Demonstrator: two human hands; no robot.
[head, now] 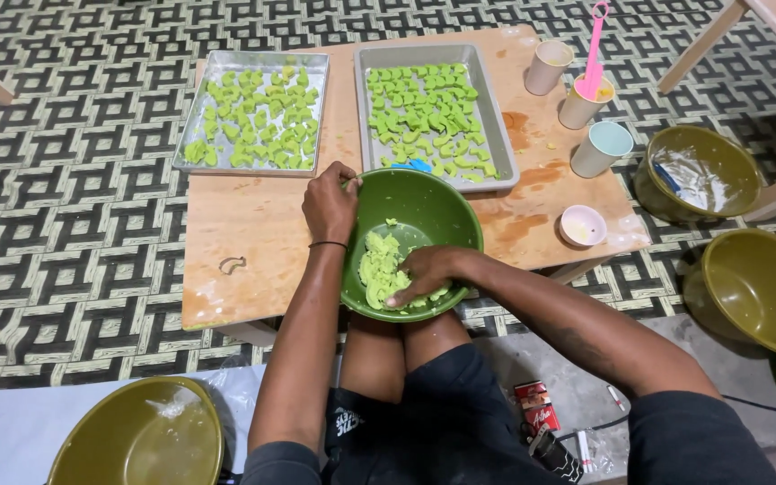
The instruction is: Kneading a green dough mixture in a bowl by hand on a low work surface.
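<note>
A green bowl [424,211] sits in the middle of the frame, at the near edge of a low wooden table [253,224] and just above the person's knees. The left hand [330,202] grips the bowl's rim on the left side, with the fingers curled over the edge. The right hand [424,274] is down inside the bowl, fingers bent and pressing into a lump of soft green dough [379,265] at the bottom. At the top of the frame, two metal trays lie side by side on the table. The left tray [253,61] and the right tray [433,56] are both full of small green dough pieces. A small blue thing [413,165] lies at the near end of the right tray, just behind the bowl. To the right stand three cups [600,148], and one holds a pink stick [595,49]. A little white dish [583,224] sits near the table's right edge. A small metal cutter [232,264] lies alone on the left part of the table. Big olive bowls [756,287] rest on the floor at the right and lower left.
</note>
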